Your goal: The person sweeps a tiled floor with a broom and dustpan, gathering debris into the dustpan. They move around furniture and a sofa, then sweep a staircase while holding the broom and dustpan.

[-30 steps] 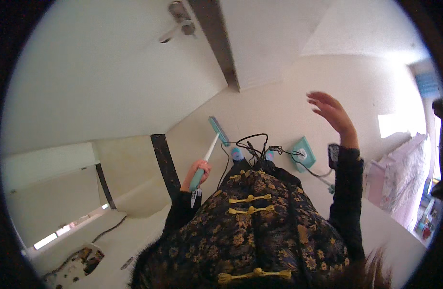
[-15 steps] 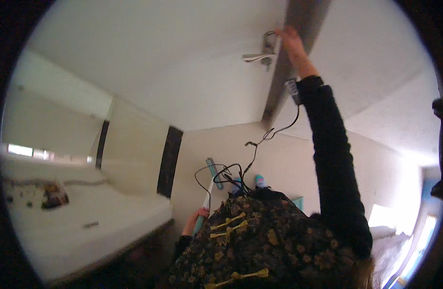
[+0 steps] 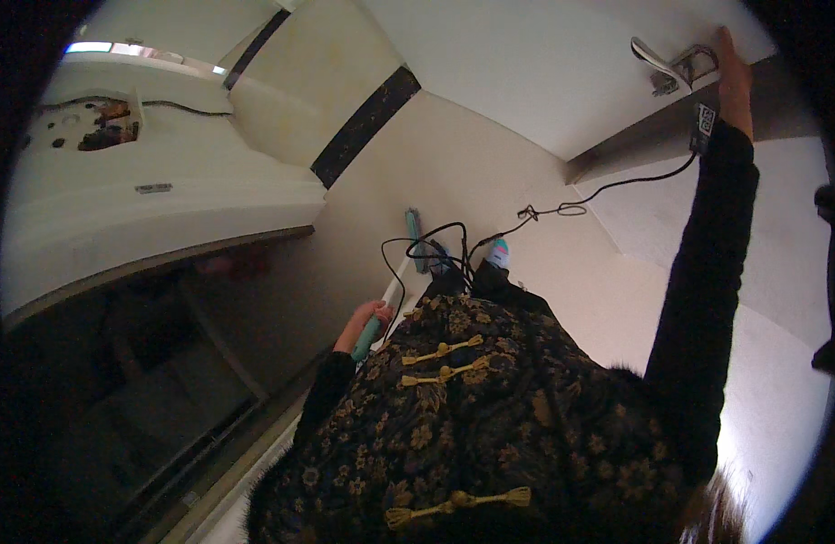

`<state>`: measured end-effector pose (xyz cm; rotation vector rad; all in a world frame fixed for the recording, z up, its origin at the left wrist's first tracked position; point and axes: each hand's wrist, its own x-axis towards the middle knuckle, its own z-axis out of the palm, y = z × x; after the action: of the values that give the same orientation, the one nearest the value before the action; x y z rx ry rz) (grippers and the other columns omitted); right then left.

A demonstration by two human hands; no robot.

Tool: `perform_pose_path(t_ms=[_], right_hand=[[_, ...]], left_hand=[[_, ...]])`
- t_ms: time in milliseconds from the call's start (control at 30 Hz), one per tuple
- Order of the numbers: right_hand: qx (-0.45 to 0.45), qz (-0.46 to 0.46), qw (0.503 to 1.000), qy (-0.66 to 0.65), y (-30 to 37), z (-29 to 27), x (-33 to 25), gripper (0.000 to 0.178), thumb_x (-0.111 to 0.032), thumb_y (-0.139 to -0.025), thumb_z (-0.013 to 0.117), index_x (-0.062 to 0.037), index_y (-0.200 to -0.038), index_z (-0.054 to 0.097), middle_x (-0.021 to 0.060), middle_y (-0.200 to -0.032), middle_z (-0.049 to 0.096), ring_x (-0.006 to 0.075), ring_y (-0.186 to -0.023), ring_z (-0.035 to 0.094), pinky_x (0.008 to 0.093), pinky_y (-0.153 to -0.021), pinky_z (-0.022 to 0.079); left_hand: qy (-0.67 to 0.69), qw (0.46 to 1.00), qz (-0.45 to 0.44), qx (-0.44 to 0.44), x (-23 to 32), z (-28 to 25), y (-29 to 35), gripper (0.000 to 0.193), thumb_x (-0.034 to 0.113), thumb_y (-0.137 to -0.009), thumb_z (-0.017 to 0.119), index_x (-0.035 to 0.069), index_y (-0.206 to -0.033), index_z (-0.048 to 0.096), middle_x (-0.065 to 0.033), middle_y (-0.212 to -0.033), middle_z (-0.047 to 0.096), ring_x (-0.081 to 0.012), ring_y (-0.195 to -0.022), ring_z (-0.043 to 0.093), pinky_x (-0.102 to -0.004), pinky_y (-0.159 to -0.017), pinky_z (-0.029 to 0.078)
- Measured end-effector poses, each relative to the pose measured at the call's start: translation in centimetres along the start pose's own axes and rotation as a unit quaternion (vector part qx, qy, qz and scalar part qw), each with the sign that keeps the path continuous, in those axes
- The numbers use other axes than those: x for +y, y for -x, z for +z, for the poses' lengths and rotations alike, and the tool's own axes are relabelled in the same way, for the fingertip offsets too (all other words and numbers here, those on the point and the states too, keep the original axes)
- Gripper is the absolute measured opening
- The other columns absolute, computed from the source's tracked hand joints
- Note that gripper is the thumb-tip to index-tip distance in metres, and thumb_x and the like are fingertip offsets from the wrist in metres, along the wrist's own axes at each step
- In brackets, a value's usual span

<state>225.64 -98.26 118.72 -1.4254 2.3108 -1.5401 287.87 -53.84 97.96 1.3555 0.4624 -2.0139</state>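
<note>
My left hand (image 3: 366, 325) is closed around the teal grip of a long-handled mop (image 3: 395, 288). Its white pole runs down to a narrow teal-and-grey head (image 3: 415, 238) on the floor beside my feet. My right arm reaches far out to the right. There my right hand (image 3: 735, 82) lies against the edge of a white door (image 3: 544, 63), fingers stretched out, close by the silver door handle (image 3: 660, 63). Part of that hand is turned away from view. At my right wrist a small dark box with a label (image 3: 703, 127) hangs on a black cable (image 3: 608, 188).
A white sink counter (image 3: 209, 195) with small items stands at the left, a mirror (image 3: 181, 27) above it and a dark cabinet front (image 3: 145, 363) below. Black cable loops (image 3: 440, 231) hang before my legs. Pale floor (image 3: 490, 172) spreads ahead.
The view has swung downward and turned, bringing more floor and the dark cabinet into sight. My right hand remains by the door handle, now farther right in view. My left hand keeps the mop.
</note>
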Motion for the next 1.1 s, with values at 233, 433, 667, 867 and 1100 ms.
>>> perform_pose_path(t_ms=[233,433,667,867,1100], right_hand=[[-0.046,-0.039,0.991,-0.116,11.9,-6.0,-0.5,0.042,-0.028,-0.075,0.069,0.0001,-0.104,0.059,0.0055,-0.098,0.061,0.0136,-0.090,0.055,0.0271,-0.080,0.042],[-0.141,-0.090,0.971,-0.173,27.0,-11.8,-6.3,0.035,-0.024,-0.071,0.073,-0.0021,-0.096,0.061,0.0050,-0.089,0.064,0.0136,-0.080,0.058,0.0277,-0.072,0.047],[-0.240,-0.124,0.960,-0.067,36.1,-9.6,-10.6,0.059,-0.032,-0.064,0.075,-0.0004,-0.108,0.052,0.0149,-0.096,0.061,0.0242,-0.084,0.060,0.0359,-0.075,0.049],[-0.340,-0.320,0.866,-0.180,41.6,-8.6,-16.1,0.067,-0.040,-0.062,0.073,-0.0018,-0.111,0.048,0.0192,-0.103,0.054,0.0359,-0.097,0.052,0.0392,-0.085,0.043],[-0.481,-0.469,0.740,0.038,46.3,-4.0,-20.2,0.067,-0.061,-0.069,0.056,-0.0057,-0.106,0.050,0.0134,-0.110,0.050,0.0239,-0.116,0.040,0.0687,-0.089,0.022]], left_hand=[[0.167,0.954,-0.247,0.000,-5.3,-10.2,-2.8,0.018,0.015,-0.088,0.045,-0.001,-0.080,0.044,-0.0029,-0.065,0.047,-0.0103,-0.053,0.047,-0.0200,-0.049,0.041],[-0.083,0.976,-0.195,-0.049,-5.1,-15.9,-2.5,0.017,0.015,-0.088,0.044,0.000,-0.080,0.044,-0.0031,-0.066,0.047,-0.0105,-0.054,0.047,-0.0205,-0.050,0.041],[-0.201,0.955,-0.217,-0.016,-2.5,-12.4,-1.1,0.017,0.016,-0.088,0.044,0.001,-0.080,0.045,-0.0033,-0.068,0.048,-0.0107,-0.056,0.048,-0.0211,-0.051,0.041],[-0.239,0.946,-0.218,-0.008,-1.6,-10.3,0.4,0.016,0.016,-0.088,0.044,0.002,-0.080,0.046,-0.0035,-0.069,0.049,-0.0110,-0.057,0.048,-0.0217,-0.052,0.041],[-0.210,0.956,-0.205,-0.020,-2.7,-8.5,0.4,0.016,0.017,-0.088,0.044,0.003,-0.080,0.046,-0.0037,-0.070,0.049,-0.0112,-0.058,0.048,-0.0223,-0.053,0.041]])
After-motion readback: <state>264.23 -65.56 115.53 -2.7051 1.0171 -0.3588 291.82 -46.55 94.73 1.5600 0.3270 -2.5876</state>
